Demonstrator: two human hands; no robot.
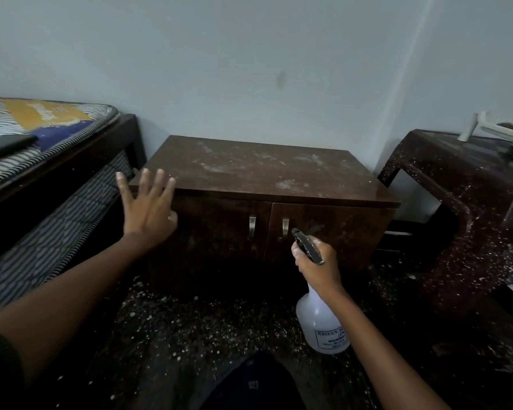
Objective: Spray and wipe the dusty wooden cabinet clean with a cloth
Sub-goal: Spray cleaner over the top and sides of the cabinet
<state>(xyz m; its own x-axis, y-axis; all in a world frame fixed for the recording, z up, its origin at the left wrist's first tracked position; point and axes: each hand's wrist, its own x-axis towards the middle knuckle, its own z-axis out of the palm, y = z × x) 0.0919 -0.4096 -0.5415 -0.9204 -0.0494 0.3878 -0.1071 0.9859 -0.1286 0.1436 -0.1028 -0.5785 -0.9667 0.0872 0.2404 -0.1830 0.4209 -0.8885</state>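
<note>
Two bare forearms reach toward a dusty dark-brown wooden cabinet (267, 173) standing against a pale wall.

At left, a striped mattress (42, 125) lies on a dark bed frame; the left hand (148, 205) hovers with fingers spread, grasping nothing, at the cabinet's front left corner. Pale dust patches mark the cabinet top. The right hand (316, 266) grips a translucent white spray bottle (320, 324) by its black trigger head, before the right door. A speckled dark table (456, 184) stands rightmost.

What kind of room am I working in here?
Most likely a bedroom: a striped mattress on a dark bed frame sits left of the dusty wooden cabinet, against a plain painted wall.
</note>
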